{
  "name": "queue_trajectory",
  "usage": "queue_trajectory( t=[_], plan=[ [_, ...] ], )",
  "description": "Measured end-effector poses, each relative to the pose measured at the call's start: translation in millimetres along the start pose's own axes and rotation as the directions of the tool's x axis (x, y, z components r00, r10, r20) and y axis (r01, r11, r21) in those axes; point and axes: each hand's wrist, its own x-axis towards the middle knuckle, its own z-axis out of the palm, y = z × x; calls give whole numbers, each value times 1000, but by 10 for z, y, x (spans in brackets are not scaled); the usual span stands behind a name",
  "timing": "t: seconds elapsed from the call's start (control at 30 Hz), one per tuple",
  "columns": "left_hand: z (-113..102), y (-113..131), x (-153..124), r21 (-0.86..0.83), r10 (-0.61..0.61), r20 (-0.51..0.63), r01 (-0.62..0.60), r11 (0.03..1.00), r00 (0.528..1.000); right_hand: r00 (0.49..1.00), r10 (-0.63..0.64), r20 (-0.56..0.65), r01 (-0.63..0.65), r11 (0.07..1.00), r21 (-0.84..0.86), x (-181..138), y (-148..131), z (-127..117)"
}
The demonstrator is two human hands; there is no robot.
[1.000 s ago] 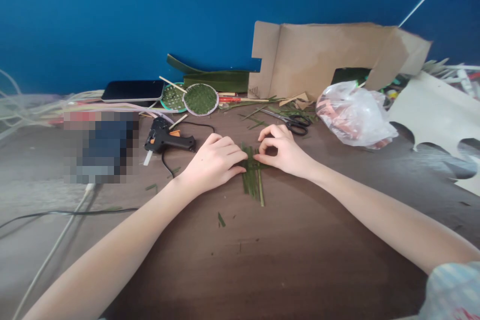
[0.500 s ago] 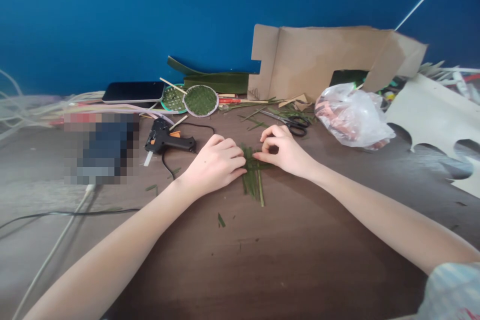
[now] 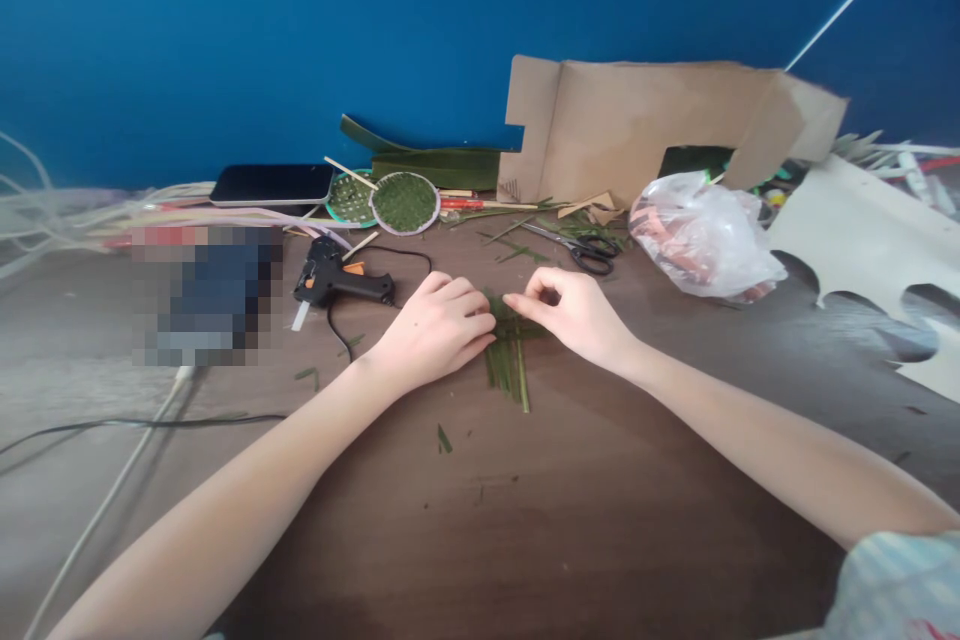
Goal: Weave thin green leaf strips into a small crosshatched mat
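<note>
Narrow green leaf strips (image 3: 508, 370) lie crossed over and under each other on the table in front of me, like a small woven mat. At their left edge my left hand (image 3: 442, 328) rests with its fingers curled together, holding the strips down. From the right, my right hand (image 3: 576, 318) pinches with thumb and forefinger at the upper part of the weave, on a leaf strip. The fingertips of both hands hide part of the weave.
A black glue gun (image 3: 341, 278) lies left of my hands, its cord behind it. Scissors (image 3: 589, 248), a plastic bag (image 3: 705, 235) and a cardboard piece (image 3: 637, 125) are at the back right. Two round woven discs (image 3: 406, 203) and a phone (image 3: 271, 183) lie back left.
My right hand's raised, spread fingers have come down and closed into a pinch on the weave. The left hand stays nearly in place.
</note>
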Motion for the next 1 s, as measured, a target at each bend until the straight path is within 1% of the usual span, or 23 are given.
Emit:
queue_trajectory(
  t=[0.1, 0.17, 0.27, 0.33, 0.4, 0.47, 0.57, 0.67, 0.83, 1.0],
  plan=[
    [13, -10, -6, -24, -14, -16, 13, 1000, 1000, 997, 25, 75, -38, 983, 181, -3, -13, 13],
    [25, -19, -11, -48, -23, -27, 21, 999, 999, 995, 25, 99, -52, 958, 281, 1, -14, 25],
    [39, -30, -16, -81, -32, -27, 29, 996, 999, 993, 6, 114, -48, 930, 365, 9, -24, 27],
    [43, -32, -16, -95, -40, -16, 38, 995, 999, 989, -28, 144, -30, 921, 388, 11, -34, 13],
    [43, -29, -14, -101, -50, -7, 49, 994, 999, 981, -65, 181, -8, 926, 376, 12, -38, -8],
    [45, -24, -13, -102, -57, -6, 56, 993, 998, 976, -96, 193, 29, 946, 322, 11, -30, -22],
    [54, -19, -15, -110, -64, -16, 61, 992, 998, 978, -124, 167, 87, 973, 214, 12, 4, -16],
    [67, -18, -22, -114, -72, -32, 67, 991, 997, 980, -142, 137, 122, 982, 144, 16, 49, 16],
    [70, -9, -25, -139, -102, -50, 94, 986, 994, 984, -144, 104, 132, 985, 113, 18, 102, 42],
    [64, 6, -11, -166, -130, -70, 117, 979, 989, 986, -140, 95, 131, 986, 99, 13, 92, 24]
  ],
)
